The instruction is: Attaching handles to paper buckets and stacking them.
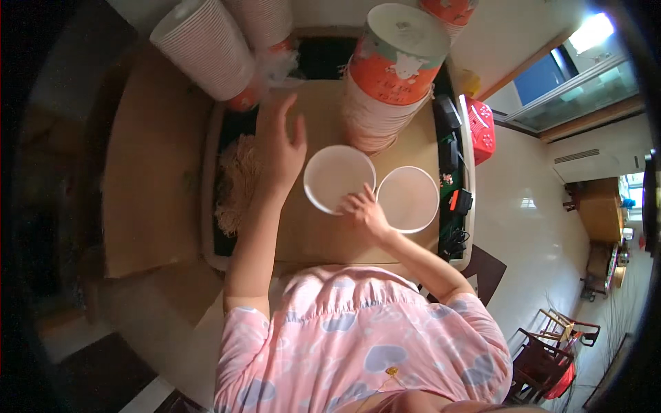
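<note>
Two white round paper buckets [407,199] stand side by side on the brown board in front of me, both showing their open mouths. My right hand [365,215] has its fingers bent over the near right rim of the left paper bucket [336,172]. Whether the fingertips also pinch something small there is too fine to make out. My left hand [286,141] is raised to the left of that bucket, fingers apart and holding nothing. Beside my left forearm lies a bundle of cream cords [239,186].
Behind the buckets rises a tall stack of orange-printed paper buckets [396,76] with cords hanging round it. More nested white stacks [203,51] lean at the far left, near a crumpled clear plastic bag [279,69]. A red basket [480,129] stands beyond the table's right edge.
</note>
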### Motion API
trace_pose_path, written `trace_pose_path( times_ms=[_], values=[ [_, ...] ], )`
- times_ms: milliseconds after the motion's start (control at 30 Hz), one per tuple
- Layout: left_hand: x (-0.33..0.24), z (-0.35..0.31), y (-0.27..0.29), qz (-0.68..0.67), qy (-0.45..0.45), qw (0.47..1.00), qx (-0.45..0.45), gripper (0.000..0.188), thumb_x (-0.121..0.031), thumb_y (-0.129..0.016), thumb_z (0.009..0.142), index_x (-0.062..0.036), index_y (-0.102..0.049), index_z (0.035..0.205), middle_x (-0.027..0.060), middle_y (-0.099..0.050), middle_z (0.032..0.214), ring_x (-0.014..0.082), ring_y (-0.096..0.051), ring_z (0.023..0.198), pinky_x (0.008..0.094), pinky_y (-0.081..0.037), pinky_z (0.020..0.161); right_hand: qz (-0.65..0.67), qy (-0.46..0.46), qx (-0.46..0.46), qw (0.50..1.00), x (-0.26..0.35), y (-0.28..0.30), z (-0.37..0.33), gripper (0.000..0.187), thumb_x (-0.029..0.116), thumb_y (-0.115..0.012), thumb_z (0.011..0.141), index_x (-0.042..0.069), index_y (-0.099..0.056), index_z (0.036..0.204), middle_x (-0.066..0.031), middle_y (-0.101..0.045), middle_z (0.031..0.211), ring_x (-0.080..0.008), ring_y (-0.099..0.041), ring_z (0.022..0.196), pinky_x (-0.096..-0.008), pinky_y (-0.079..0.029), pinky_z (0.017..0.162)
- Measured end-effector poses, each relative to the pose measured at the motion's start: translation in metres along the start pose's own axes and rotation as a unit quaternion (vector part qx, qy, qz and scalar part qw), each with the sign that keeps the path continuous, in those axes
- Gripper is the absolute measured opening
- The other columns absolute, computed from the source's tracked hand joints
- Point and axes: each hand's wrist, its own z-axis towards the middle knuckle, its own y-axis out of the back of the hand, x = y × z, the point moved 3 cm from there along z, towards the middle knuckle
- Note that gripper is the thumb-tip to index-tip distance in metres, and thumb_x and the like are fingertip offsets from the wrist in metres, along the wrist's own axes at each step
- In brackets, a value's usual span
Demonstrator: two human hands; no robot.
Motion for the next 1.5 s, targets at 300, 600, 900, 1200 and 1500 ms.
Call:
trace_pose_path(
  times_ms=[300,600,900,1200,1500],
  values=[
    [0.062,-0.317,-0.001,-0.021,0.353,0.919,0.174,0.007,-0.007,-0.062,0.079,-0.0003,-0.061,0.080,0.0151,-0.062,0.073,0.0271,-0.060,0.066,0.0378,-0.046,0.059,0.226,0.008,-0.082,0.971,0.040,0.064,-0.003,0.023,0.005,-0.062,0.074,0.007,-0.062,0.097,-0.0099,-0.059,0.098,-0.0285,-0.054,0.093,-0.0428,-0.044,0.085],
    [0.014,-0.347,-0.017,-0.036,0.358,0.848,0.389,0.015,-0.017,-0.065,0.075,-0.0037,-0.059,0.080,0.0143,-0.062,0.077,0.0283,-0.062,0.071,0.0392,-0.048,0.064,0.460,-0.065,-0.023,0.885,0.065,0.006,-0.037,0.030,-0.002,-0.060,0.074,0.000,-0.058,0.103,-0.0161,-0.055,0.107,-0.0331,-0.053,0.101,-0.0369,-0.047,0.081],
    [-0.053,-0.246,0.020,-0.300,0.370,0.817,0.324,0.017,-0.007,-0.066,0.074,-0.0008,-0.058,0.087,0.0133,-0.063,0.076,0.0161,-0.062,0.073,0.0322,-0.049,0.064,0.691,-0.152,0.065,0.704,0.084,0.045,-0.026,0.035,0.011,-0.051,0.094,0.000,-0.042,0.125,-0.0109,-0.059,0.108,-0.0158,-0.057,0.101,-0.0287,-0.046,0.088],
    [-0.059,-0.186,0.003,-0.336,0.367,0.811,0.308,0.006,-0.003,-0.064,0.080,-0.0014,-0.058,0.081,0.0043,-0.062,0.070,0.0086,-0.059,0.064,0.0247,-0.048,0.059,0.722,-0.193,0.006,0.665,0.052,0.051,-0.041,0.022,0.011,-0.059,0.090,0.001,-0.052,0.108,-0.0021,-0.058,0.089,-0.0074,-0.056,0.082,-0.0229,-0.047,0.074],
    [-0.050,-0.165,-0.014,-0.120,0.107,0.943,0.292,0.014,0.001,-0.059,0.079,-0.0037,-0.060,0.092,0.0074,-0.061,0.102,0.0216,-0.057,0.098,0.0348,-0.047,0.083,0.772,-0.238,-0.116,0.578,0.035,0.061,-0.060,0.009,0.009,-0.058,0.089,0.002,-0.054,0.086,-0.0056,-0.059,0.096,-0.0120,-0.057,0.092,-0.0249,-0.045,0.082]
  ],
)
